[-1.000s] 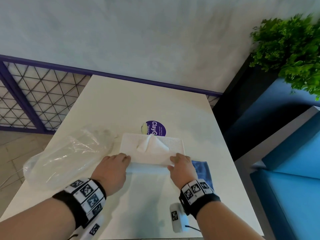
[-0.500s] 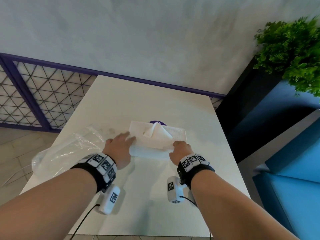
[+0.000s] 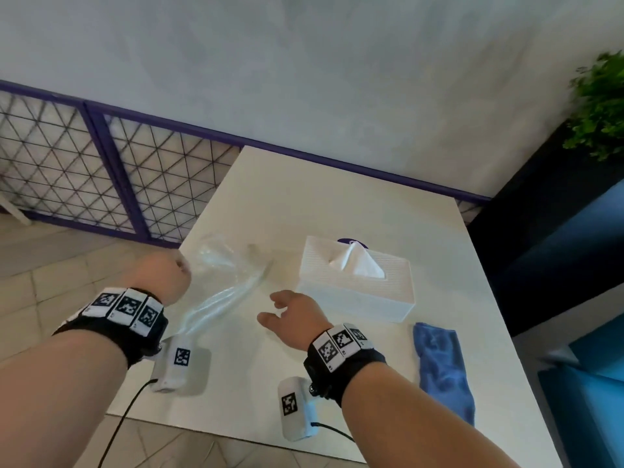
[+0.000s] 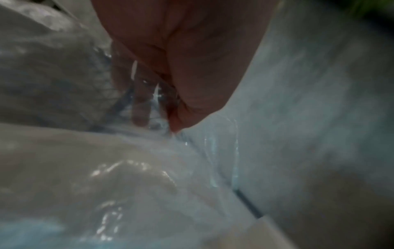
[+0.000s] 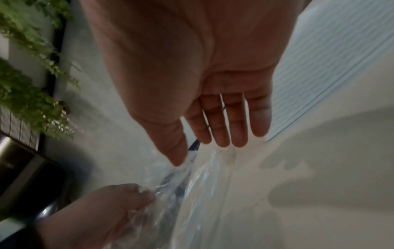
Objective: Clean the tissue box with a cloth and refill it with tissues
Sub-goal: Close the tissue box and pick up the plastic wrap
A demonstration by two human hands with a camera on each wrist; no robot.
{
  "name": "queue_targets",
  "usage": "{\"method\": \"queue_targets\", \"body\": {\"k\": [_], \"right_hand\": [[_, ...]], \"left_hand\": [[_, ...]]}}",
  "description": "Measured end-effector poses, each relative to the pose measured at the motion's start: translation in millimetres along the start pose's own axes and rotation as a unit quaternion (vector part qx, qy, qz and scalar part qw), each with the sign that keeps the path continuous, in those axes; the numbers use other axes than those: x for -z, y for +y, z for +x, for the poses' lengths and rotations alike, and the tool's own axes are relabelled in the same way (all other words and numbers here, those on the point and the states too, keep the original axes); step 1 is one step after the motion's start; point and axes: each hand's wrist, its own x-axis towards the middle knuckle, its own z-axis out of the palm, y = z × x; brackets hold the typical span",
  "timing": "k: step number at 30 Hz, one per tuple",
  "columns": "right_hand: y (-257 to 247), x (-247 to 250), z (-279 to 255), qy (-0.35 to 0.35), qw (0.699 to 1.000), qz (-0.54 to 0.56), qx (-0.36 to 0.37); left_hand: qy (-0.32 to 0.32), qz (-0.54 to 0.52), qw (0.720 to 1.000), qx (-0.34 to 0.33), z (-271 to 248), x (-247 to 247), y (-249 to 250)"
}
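The white tissue box stands on the white table, with a tissue sticking up from its slot. Its ribbed side shows in the right wrist view. A blue cloth lies right of my right arm. My left hand grips the clear plastic wrapper at the table's left edge; in the left wrist view its curled fingers show through the wrapper. My right hand hovers open beside the box, fingers straight, just above the wrapper.
A purple round sticker peeks out behind the box. A purple-framed mesh fence runs behind the table. A green plant and blue seating are on the right. Tiled floor lies to the left.
Both hands have come off the tissue box. The left hand moved left and took hold of the plastic wrapper; the right hand drew back and opened. The view shifted left.
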Motion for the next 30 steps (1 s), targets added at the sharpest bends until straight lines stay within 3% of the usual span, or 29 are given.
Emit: {"method": "queue_targets", "body": {"k": [2, 4, 7, 12, 14, 17, 18, 19, 21, 24, 27, 30], "right_hand": [[-12, 2, 2, 0.001, 0.997, 0.081, -0.018], [-27, 7, 5, 0.013, 0.986, 0.161, -0.029], [-47, 16, 16, 0.034, 0.96, 0.273, -0.041], [-54, 36, 22, 0.109, 0.914, 0.39, -0.012], [-50, 47, 17, 0.089, 0.893, 0.441, 0.005], [-38, 61, 4, 0.042, 0.871, 0.488, 0.031], [-32, 65, 1, 0.037, 0.871, 0.489, 0.035], [-27, 69, -4, 0.035, 0.873, 0.484, 0.036], [-16, 78, -15, 0.041, 0.881, 0.471, 0.036], [2, 91, -32, 0.07, 0.905, 0.418, 0.03], [22, 103, -50, 0.128, 0.911, 0.393, 0.013], [39, 111, -66, 0.161, 0.905, 0.394, 0.007]], "left_hand": [[0.063, -0.114, 0.991, 0.011, -15, 14, 5], [0.074, -0.225, 0.971, 0.02, -26, 25, 13], [0.054, -0.377, 0.925, 0.006, -35, 38, 29], [-0.011, -0.461, 0.887, -0.035, -41, 44, 49], [-0.069, -0.548, 0.833, -0.034, -44, 42, 52], [-0.197, -0.702, 0.684, 0.011, -44, 37, 54], [-0.227, -0.707, 0.67, 0.001, -45, 37, 57], [-0.249, -0.693, 0.676, -0.022, -48, 36, 61], [-0.249, -0.637, 0.727, -0.064, -53, 34, 75], [-0.179, -0.598, 0.777, -0.078, -55, 28, 98], [-0.151, -0.593, 0.788, -0.067, -57, 20, 116], [-0.188, -0.63, 0.752, -0.05, -65, 12, 136]]}}
